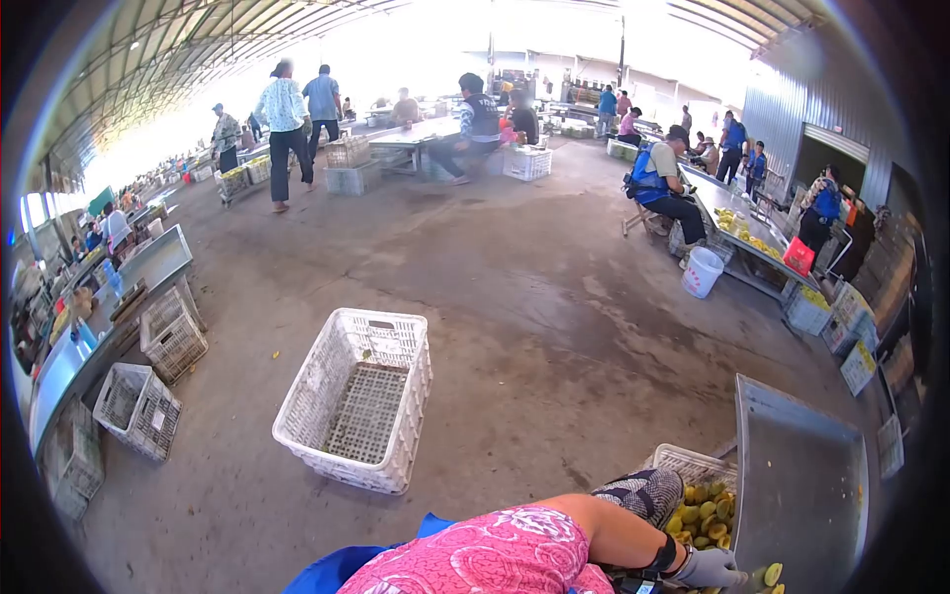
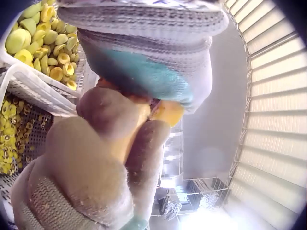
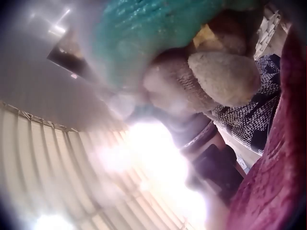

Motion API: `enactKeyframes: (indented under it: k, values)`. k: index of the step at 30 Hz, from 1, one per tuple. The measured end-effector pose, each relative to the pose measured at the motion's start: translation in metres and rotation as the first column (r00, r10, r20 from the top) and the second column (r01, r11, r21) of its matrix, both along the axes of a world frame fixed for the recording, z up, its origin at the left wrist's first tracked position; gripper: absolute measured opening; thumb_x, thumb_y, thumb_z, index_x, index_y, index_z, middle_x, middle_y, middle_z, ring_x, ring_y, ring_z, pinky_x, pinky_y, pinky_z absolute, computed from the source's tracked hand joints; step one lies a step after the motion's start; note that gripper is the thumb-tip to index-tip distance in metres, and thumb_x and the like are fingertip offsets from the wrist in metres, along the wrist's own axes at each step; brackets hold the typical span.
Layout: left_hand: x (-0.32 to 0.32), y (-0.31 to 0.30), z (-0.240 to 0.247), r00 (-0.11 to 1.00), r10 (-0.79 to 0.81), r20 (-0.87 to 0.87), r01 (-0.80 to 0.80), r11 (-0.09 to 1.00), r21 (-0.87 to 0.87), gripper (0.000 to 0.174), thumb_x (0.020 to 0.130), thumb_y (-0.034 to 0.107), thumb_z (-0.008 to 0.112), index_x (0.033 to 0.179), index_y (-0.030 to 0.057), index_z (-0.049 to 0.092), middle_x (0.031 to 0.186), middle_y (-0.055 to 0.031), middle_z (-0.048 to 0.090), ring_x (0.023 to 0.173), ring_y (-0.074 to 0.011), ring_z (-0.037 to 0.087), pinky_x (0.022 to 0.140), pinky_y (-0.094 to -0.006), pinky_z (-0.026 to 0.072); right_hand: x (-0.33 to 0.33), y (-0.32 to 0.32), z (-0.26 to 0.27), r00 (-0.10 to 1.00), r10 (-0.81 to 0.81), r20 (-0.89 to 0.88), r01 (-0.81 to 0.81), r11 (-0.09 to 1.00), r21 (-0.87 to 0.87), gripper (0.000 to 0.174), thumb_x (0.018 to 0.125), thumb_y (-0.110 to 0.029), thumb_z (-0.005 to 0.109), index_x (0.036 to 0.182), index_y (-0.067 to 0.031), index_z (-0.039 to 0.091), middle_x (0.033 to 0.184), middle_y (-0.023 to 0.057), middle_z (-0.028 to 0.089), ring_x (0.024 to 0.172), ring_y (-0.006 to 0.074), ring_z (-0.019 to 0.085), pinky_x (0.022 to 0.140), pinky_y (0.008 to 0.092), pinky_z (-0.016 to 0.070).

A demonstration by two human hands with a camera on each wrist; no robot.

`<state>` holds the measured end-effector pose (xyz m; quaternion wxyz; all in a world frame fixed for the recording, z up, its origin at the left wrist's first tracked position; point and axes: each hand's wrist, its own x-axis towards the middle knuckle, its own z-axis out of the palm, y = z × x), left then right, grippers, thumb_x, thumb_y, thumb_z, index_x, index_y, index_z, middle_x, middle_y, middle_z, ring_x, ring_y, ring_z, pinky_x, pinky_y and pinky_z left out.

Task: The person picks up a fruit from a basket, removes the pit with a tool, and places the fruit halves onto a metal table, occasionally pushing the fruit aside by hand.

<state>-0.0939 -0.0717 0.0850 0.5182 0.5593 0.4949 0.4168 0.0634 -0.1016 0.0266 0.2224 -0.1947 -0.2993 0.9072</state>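
Note:
My gloved left hand [image 2: 144,72] curls over a yellow-orange fruit [image 2: 169,113], perhaps a peach, in the left wrist view. From below, the gloved right hand [image 2: 81,172] grips the same fruit, its fingers bent against the flesh. Teal coating and pale knit show on the gloves. In the right wrist view a bit of yellow flesh [image 3: 205,38] shows between the hands. The head view has only the left hand, low at the metal table's edge, close to cut fruit [image 1: 772,574]; the right is hidden there. I cannot tell whether a tool is between the fingers.
Fruit halves [image 1: 705,515] fill a crate left of the metal table [image 1: 797,475]. Another crate [image 2: 36,136] holds yellow scraps and brown pits. A white crate [image 1: 416,396] stands on the concrete floor. Further off, several people work at tables; a white bucket [image 1: 703,273] stands near one.

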Motion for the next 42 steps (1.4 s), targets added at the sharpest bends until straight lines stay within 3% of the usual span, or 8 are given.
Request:
enactKeyframes:
  k: [16,17,19,20,27,30,34,42]
  values:
    - [0.020,0.007,-0.050,0.773,0.168,0.611,0.044,0.948,-0.316,0.048,0.098,0.049,0.048,0.090,0.0067,0.069,0.070,-0.0076,0.067,0.058,-0.0162,0.063,0.052,-0.0285,0.0505,0.031,0.004,-0.045,0.973,-0.179,0.148,0.216,0.932,-0.290,0.042,0.099,-0.057,0.043,0.094,-0.0169,0.056,0.054,-0.0076,0.042,0.036,0.0078,0.040,0.034,0.0247,0.0374]
    - [0.047,0.064,-0.156,0.682,0.087,0.726,0.014,0.991,-0.132,0.040,0.100,0.041,0.048,0.091,0.0076,0.068,0.077,-0.0084,0.067,0.065,-0.0166,0.064,0.059,-0.0323,0.0532,0.031,0.002,-0.045,0.972,-0.196,0.133,0.231,0.909,-0.346,0.043,0.099,-0.058,0.041,0.091,-0.0185,0.056,0.054,-0.0086,0.043,0.037,0.0075,0.042,0.036,0.0253,0.0393]
    - [0.025,0.060,-0.116,-0.448,0.091,0.889,0.594,0.774,0.220,0.028,0.099,0.035,0.055,0.103,0.0086,0.063,0.100,-0.0048,0.064,0.091,-0.0163,0.063,0.079,-0.0299,0.0535,0.031,-0.007,-0.031,0.974,-0.227,0.019,0.218,0.903,-0.370,0.043,0.100,-0.057,0.042,0.092,-0.0161,0.054,0.058,-0.0073,0.044,0.037,0.0071,0.039,0.036,0.0240,0.0368]
    - [0.010,0.062,-0.096,0.209,0.030,0.977,0.390,0.914,-0.112,0.040,0.100,0.044,0.050,0.106,0.0056,0.061,0.101,-0.0091,0.064,0.100,-0.0210,0.063,0.088,-0.0349,0.0540,0.030,-0.008,-0.018,0.936,-0.129,-0.326,0.031,0.956,-0.291,0.043,0.100,-0.056,0.041,0.094,-0.0142,0.051,0.056,-0.0070,0.039,0.036,0.0065,0.033,0.034,0.0241,0.0314]
    - [-0.020,0.108,-0.053,0.853,0.478,0.209,-0.458,0.878,-0.141,0.041,0.098,0.032,0.058,0.120,-0.0024,0.062,0.117,-0.0122,0.065,0.106,-0.0204,0.061,0.092,-0.0321,0.0474,0.088,0.003,-0.065,0.696,-0.430,0.576,0.181,0.881,0.438,0.037,0.101,-0.043,0.045,0.102,-0.0077,0.056,0.060,-0.0006,0.051,0.041,0.0109,0.045,0.040,0.0264,0.0354]
    - [-0.025,0.135,-0.078,0.879,0.456,-0.143,-0.378,0.847,0.374,0.039,0.093,0.031,0.058,0.120,0.0045,0.063,0.124,-0.0158,0.059,0.113,-0.0314,0.058,0.100,-0.0365,0.0436,0.091,0.007,-0.073,0.527,-0.599,0.603,0.353,0.799,0.486,0.041,0.100,-0.042,0.044,0.105,-0.0029,0.057,0.067,0.0067,0.062,0.049,0.0218,0.056,0.043,0.0349,0.0417]
    - [0.040,0.131,-0.077,0.916,0.073,-0.394,0.093,0.917,0.387,0.048,0.091,0.035,0.059,0.126,0.0037,0.057,0.122,-0.0165,0.060,0.109,-0.0321,0.061,0.099,-0.0378,0.0450,0.100,0.000,-0.165,0.131,-0.353,0.926,-0.731,0.597,0.331,0.051,0.097,-0.045,0.044,0.112,0.0015,0.058,0.104,0.0290,0.066,0.097,0.0458,0.064,0.084,0.0490,0.0495]
    - [0.171,0.140,-0.056,0.433,-0.450,-0.781,0.585,0.800,-0.137,0.072,0.088,0.063,0.052,0.129,0.0044,0.055,0.119,-0.0209,0.065,0.110,-0.0348,0.063,0.095,-0.0397,0.0479,0.101,0.017,-0.134,0.242,-0.494,0.835,-0.279,0.789,0.548,0.063,0.098,-0.051,0.043,0.130,0.0022,0.049,0.119,0.0322,0.060,0.116,0.0431,0.057,0.098,0.0435,0.0443]
